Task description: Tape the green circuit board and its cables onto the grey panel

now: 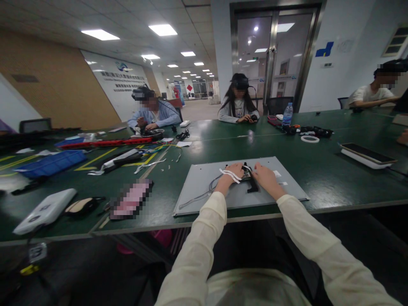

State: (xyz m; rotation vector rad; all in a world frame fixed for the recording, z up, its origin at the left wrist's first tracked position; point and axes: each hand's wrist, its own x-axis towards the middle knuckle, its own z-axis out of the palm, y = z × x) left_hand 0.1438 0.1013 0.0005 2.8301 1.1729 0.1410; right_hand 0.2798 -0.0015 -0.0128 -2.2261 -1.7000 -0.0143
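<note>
A flat grey panel [204, 180] lies on the table in front of me. On it sits a small green circuit board [246, 173] with a black bracket [253, 185] beside it. My left hand [232, 171] is closed at the board's left side, its fingertips partly hidden. At the right side my right hand [264, 176] has its fingers bent in against the board's edge. White strips [230, 174] cross my left hand and wrist. Grey cables [204, 197] run from under that hand across the panel's left part.
To the left are a blue tray [52, 163], a white power bank [46, 211] and a pink pouch-like thing [132, 199]. A phone on a white box [366, 155], a tape roll [310, 139] and a water bottle [287, 114] stand rightward. Several people sit around the table.
</note>
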